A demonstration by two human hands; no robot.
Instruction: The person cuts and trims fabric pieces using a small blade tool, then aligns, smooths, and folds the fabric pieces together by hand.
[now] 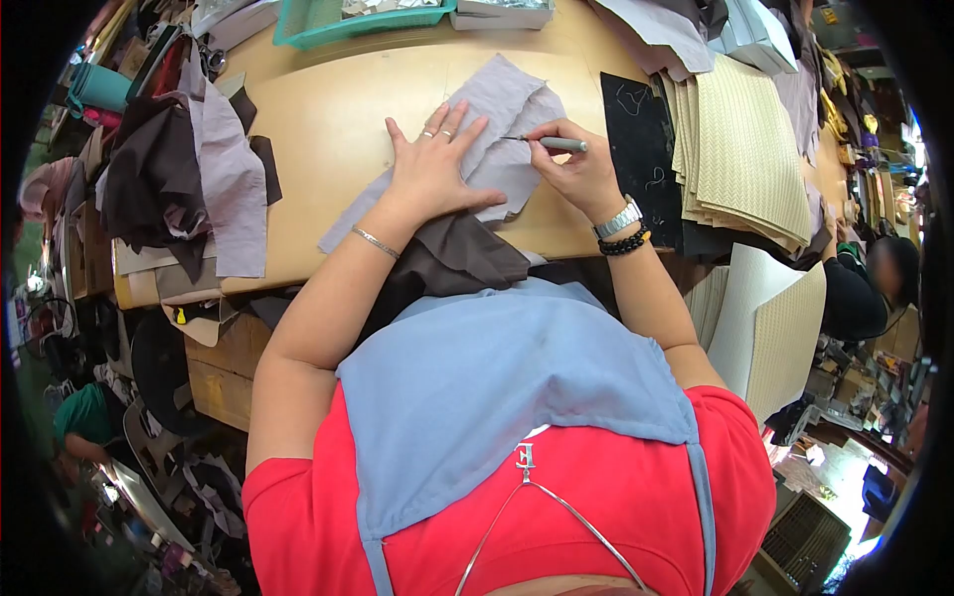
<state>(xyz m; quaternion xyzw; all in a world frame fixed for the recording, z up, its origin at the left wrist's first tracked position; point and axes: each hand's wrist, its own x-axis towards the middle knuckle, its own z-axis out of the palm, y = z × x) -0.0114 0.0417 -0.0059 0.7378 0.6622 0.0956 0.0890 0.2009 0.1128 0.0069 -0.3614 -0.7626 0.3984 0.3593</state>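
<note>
A piece of light grey-lilac fabric [509,84] lies on the wooden table, with folds and a raised edge near its middle. My left hand [434,169] presses flat on it, fingers spread. Gripped in my right hand [578,171] is a grey pen [563,144], its dark thin tip pointing left at the fabric's folded edge. Dark brown cloth [467,253] hangs out below my left hand over the table's front edge, close to my blue apron.
A green tray [298,40] stands at the back. To the right lie a black sheet [636,129] with loose threads and a stack of cream textured sheets [745,149]. Brown and lilac cloth [159,169] is heaped on the left. A co-worker [865,288] is at far right.
</note>
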